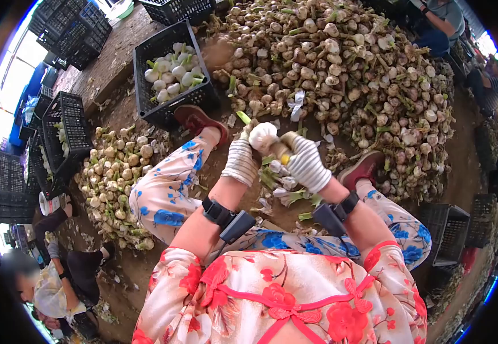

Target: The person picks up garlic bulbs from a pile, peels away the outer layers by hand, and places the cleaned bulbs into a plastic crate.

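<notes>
My left hand (242, 159), in a striped white glove, is closed around a white garlic bulb (262, 136) with a short green stem pointing up and left. My right hand (307, 163), gloved the same way, is curled close against the bulb's right side. A small tool with a yellow part (285, 159) shows between its fingers; the rest of it is hidden. Beneath the hands, cut green stems and peeled skins (283, 184) lie on the ground between my legs.
A large heap of unpeeled garlic (340, 74) spreads ahead and right. At front left, a black crate (140, 74) holds cleaned bulbs. A smaller garlic pile (114, 183) lies left. More crates (68, 123) stand farther left; a co-worker (60, 286) sits at lower left.
</notes>
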A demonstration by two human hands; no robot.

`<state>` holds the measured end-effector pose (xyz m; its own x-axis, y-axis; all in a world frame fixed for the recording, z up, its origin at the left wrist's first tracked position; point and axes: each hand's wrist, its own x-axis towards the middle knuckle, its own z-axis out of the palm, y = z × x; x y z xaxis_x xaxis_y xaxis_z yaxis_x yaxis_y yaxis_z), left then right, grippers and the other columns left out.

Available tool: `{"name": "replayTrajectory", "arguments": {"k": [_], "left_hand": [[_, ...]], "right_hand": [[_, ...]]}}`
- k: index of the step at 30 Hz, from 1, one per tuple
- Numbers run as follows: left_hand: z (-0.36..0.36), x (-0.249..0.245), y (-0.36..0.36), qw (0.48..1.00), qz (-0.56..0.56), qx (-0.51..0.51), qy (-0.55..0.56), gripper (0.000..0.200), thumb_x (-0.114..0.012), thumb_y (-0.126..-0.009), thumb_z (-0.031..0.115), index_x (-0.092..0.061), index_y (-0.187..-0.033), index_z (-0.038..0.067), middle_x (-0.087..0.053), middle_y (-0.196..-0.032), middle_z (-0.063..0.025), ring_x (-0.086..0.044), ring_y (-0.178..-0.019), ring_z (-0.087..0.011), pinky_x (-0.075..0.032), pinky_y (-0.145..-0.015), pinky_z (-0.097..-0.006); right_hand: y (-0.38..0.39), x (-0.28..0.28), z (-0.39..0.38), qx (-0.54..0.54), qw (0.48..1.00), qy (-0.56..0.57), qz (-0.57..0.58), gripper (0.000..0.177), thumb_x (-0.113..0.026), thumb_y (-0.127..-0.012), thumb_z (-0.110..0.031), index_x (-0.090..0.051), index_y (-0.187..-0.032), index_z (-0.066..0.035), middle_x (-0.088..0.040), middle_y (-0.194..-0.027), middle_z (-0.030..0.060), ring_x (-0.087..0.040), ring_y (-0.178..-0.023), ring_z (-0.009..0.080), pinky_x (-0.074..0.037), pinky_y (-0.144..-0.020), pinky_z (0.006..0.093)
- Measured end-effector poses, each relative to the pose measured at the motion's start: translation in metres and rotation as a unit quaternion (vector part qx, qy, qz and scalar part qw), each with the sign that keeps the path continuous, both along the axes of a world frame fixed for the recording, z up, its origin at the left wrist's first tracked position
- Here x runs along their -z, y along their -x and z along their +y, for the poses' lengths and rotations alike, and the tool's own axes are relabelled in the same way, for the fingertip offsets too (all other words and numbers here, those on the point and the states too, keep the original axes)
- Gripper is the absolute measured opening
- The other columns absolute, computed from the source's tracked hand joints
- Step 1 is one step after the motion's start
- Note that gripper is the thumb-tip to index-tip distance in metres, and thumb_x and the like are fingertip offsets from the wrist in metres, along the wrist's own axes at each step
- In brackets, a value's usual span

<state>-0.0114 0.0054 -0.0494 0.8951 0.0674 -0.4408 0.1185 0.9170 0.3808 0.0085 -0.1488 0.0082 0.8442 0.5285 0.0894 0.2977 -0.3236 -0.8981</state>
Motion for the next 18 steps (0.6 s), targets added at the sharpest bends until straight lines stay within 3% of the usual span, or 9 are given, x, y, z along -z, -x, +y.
{"name": "replayTrajectory", "arguments": {"k": [3,5,7,8,9,11,14,17,18], "left_hand": [[-0.003,-0.009,-0.004,0.998,0.054,-0.038,0.008,0.023,-0.052,-0.085,0.028,-0.057,-0.094,0.008,-0.062,-0.084,-0.0058,-0.060,-0.073,-0.0190,-0.051,-0.061,-0.0321],[0.002,-0.011,-0.003,0.998,0.054,-0.007,0.011,0.023,-0.052,-0.085,0.030,-0.057,-0.093,0.008,-0.062,-0.084,-0.0051,-0.060,-0.073,-0.0194,-0.051,-0.060,-0.0329],[0.006,0.000,-0.008,0.993,0.111,-0.042,0.006,0.034,-0.042,-0.088,0.040,-0.056,-0.100,0.011,-0.061,-0.089,-0.0062,-0.058,-0.077,-0.0221,-0.049,-0.064,-0.0380],[0.005,-0.002,-0.004,0.996,0.080,-0.027,-0.002,0.034,-0.041,-0.088,0.041,-0.055,-0.101,0.013,-0.061,-0.089,-0.0047,-0.058,-0.078,-0.0222,-0.049,-0.060,-0.0390],[0.003,-0.004,-0.003,0.997,0.079,-0.027,-0.002,0.034,-0.041,-0.088,0.041,-0.055,-0.101,0.013,-0.061,-0.089,-0.0047,-0.058,-0.078,-0.0222,-0.049,-0.060,-0.0390],[-0.003,-0.011,0.001,0.994,0.112,-0.001,-0.014,0.033,-0.041,-0.087,0.043,-0.055,-0.101,0.016,-0.061,-0.090,-0.0022,-0.058,-0.079,-0.0207,-0.050,-0.060,-0.0367],[-0.018,-0.016,0.004,0.992,0.123,-0.016,-0.030,0.033,-0.039,-0.089,0.043,-0.056,-0.099,0.017,-0.060,-0.093,-0.0008,-0.058,-0.079,-0.0179,-0.050,-0.060,-0.0326],[-0.026,-0.006,-0.001,0.988,0.142,-0.063,-0.014,0.034,-0.036,-0.091,0.040,-0.056,-0.099,0.014,-0.061,-0.090,-0.0019,-0.059,-0.075,-0.0161,-0.051,-0.057,-0.0314],[-0.025,-0.004,0.004,0.991,0.123,-0.041,-0.029,0.034,-0.036,-0.091,0.040,-0.056,-0.099,0.013,-0.061,-0.090,-0.0026,-0.059,-0.074,-0.0164,-0.051,-0.057,-0.0314]], "right_hand": [[0.029,-0.036,0.008,-0.210,0.973,-0.095,0.028,0.011,-0.059,-0.078,-0.009,-0.059,-0.087,-0.002,-0.060,-0.070,0.0144,-0.056,-0.062,0.0191,-0.045,-0.058,0.0315],[0.028,-0.030,0.005,-0.205,0.969,-0.128,0.042,0.014,-0.059,-0.078,-0.014,-0.060,-0.087,-0.003,-0.060,-0.070,0.0163,-0.058,-0.062,0.0240,-0.045,-0.058,0.0338],[0.004,0.003,-0.011,-0.188,0.980,0.048,0.048,0.019,-0.058,-0.078,-0.021,-0.060,-0.087,-0.004,-0.060,-0.070,0.0158,-0.058,-0.065,0.0276,-0.046,-0.059,0.0347],[-0.001,0.005,-0.013,-0.114,0.975,0.183,-0.046,0.023,-0.057,-0.078,-0.026,-0.060,-0.083,-0.004,-0.060,-0.070,0.0163,-0.058,-0.066,0.0323,-0.046,-0.059,0.0370],[-0.004,0.006,-0.015,-0.062,0.967,0.243,-0.049,0.022,-0.059,-0.075,-0.025,-0.058,-0.084,-0.005,-0.059,-0.075,0.0163,-0.057,-0.071,0.0331,-0.045,-0.060,0.0380],[-0.004,0.005,-0.014,-0.028,0.969,0.164,-0.183,0.024,-0.063,-0.071,-0.022,-0.055,-0.087,-0.006,-0.057,-0.080,0.0148,-0.055,-0.076,0.0321,-0.044,-0.062,0.0382],[0.004,-0.002,0.001,0.027,0.959,0.114,-0.259,0.028,-0.065,-0.067,-0.017,-0.052,-0.090,-0.007,-0.053,-0.082,0.0134,-0.053,-0.077,0.0316,-0.042,-0.063,0.0399],[-0.001,0.002,0.005,0.024,0.961,0.049,-0.273,0.027,-0.066,-0.066,-0.013,-0.051,-0.088,-0.007,-0.054,-0.078,0.0124,-0.053,-0.072,0.0317,-0.042,-0.060,0.0400],[-0.006,0.013,0.003,0.009,0.968,0.039,-0.249,0.023,-0.064,-0.069,-0.009,-0.051,-0.087,-0.005,-0.055,-0.077,0.0134,-0.054,-0.070,0.0295,-0.043,-0.060,0.0355]]}}
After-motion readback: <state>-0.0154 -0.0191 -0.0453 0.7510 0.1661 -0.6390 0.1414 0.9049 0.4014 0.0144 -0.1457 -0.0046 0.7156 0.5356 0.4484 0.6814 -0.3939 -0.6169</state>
